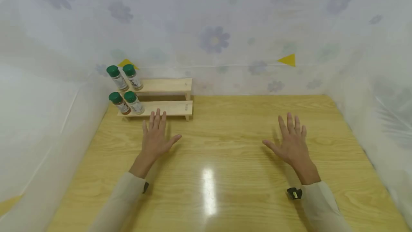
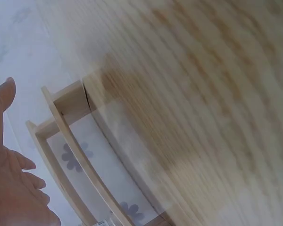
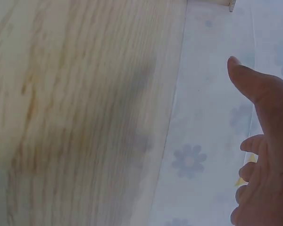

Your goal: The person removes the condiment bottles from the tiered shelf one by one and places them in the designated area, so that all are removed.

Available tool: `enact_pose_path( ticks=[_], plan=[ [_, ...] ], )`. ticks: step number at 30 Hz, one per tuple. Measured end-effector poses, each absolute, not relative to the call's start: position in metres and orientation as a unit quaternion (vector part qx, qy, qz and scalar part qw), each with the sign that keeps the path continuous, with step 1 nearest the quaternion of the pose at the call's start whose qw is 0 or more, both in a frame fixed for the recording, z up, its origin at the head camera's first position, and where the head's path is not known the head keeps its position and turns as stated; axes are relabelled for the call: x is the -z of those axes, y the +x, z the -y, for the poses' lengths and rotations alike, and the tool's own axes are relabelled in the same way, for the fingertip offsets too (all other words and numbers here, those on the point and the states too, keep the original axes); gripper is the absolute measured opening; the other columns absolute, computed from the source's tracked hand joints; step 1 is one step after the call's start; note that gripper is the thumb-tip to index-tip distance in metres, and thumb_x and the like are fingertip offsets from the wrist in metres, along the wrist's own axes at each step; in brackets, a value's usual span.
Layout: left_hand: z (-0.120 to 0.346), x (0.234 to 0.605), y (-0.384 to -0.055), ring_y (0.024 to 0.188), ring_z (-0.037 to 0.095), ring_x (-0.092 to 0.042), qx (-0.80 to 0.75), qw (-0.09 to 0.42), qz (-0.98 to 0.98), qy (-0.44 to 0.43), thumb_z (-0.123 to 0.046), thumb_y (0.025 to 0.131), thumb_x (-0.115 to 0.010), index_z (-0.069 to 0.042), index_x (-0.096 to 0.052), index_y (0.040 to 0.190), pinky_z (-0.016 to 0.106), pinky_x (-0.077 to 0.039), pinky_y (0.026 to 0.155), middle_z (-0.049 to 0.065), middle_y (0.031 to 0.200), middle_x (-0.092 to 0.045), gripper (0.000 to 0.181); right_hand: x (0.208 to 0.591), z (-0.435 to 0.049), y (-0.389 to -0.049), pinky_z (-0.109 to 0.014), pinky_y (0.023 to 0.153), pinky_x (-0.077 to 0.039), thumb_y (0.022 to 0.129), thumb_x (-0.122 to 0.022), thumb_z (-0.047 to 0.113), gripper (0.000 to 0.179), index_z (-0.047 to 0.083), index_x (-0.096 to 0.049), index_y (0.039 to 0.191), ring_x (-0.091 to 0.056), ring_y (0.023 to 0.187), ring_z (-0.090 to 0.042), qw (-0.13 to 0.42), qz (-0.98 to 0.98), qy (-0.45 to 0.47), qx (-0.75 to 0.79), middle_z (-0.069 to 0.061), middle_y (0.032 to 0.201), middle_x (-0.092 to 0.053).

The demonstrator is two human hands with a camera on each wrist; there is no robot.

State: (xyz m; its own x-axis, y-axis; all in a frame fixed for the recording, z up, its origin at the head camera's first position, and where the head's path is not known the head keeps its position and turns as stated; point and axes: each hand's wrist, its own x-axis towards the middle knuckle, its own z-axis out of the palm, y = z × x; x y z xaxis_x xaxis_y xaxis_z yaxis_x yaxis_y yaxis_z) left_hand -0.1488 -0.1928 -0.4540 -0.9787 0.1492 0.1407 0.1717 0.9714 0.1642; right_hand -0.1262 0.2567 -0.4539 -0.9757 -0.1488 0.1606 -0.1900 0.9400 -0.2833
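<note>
My left hand (image 1: 155, 139) is spread out over the table, its fingertips overlapping the front edge of a two-tier wooden rack (image 1: 167, 108) in the head view; it holds nothing. My right hand (image 1: 293, 144) hovers at the right with fingers and thumb spread, also holding nothing. On the rack's left end stand green-capped spice jars: two on the upper tier, one jar (image 1: 118, 80) beside another jar (image 1: 133, 78), and two on the lower tier, a jar (image 1: 120, 105) with reddish contents and a paler jar (image 1: 135, 104). The left wrist view shows the rack's frame (image 2: 80, 155) beyond the fingers.
The wood-grain table (image 1: 238, 189) reflects a bright streak of light. A flower-patterned white sheet (image 1: 238, 17) forms the back and side walls. Yellow triangles, one (image 1: 288, 60) at right and one (image 1: 127, 63) behind the jars, are stuck on the back sheet.
</note>
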Motion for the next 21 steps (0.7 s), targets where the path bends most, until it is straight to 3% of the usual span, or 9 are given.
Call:
enact_pose_path(
  ticks=[8,14,21],
  plan=[
    [0.2,0.446,-0.147,0.146,0.041,-0.006,0.113,0.078,0.986,-0.099,-0.058,0.087,-0.055,-0.007,-0.017,0.151,0.069,-0.012,0.115,0.02,0.159,-0.007,0.091,0.456,-0.247,-0.132,-0.078,0.101,-0.021,0.084,-0.066,0.051,0.099,0.003,-0.012,0.152,-0.008,0.138,-0.056,0.047,0.973,0.09,-0.207,-0.028,0.156,0.006],
    [0.206,0.435,-0.148,0.146,0.042,-0.007,0.158,0.08,0.977,-0.119,-0.05,0.085,-0.064,-0.005,-0.024,0.15,0.067,-0.016,0.115,0.02,0.159,-0.008,0.088,0.455,-0.241,-0.14,-0.076,0.092,-0.035,0.085,-0.069,0.042,0.087,0.0,-0.025,0.148,-0.024,0.129,-0.061,0.069,0.965,0.104,-0.232,-0.033,0.153,-0.007],
    [0.218,0.417,-0.151,0.147,0.037,-0.01,0.233,0.09,0.962,-0.113,-0.042,0.084,-0.07,-0.006,-0.027,0.149,0.063,-0.017,0.117,0.017,0.158,-0.018,0.086,0.455,-0.228,-0.165,-0.071,0.087,-0.042,0.092,-0.062,0.032,0.072,-0.001,-0.028,0.146,-0.034,0.125,-0.053,0.087,0.949,0.118,-0.279,-0.032,0.15,-0.017]
  ],
)
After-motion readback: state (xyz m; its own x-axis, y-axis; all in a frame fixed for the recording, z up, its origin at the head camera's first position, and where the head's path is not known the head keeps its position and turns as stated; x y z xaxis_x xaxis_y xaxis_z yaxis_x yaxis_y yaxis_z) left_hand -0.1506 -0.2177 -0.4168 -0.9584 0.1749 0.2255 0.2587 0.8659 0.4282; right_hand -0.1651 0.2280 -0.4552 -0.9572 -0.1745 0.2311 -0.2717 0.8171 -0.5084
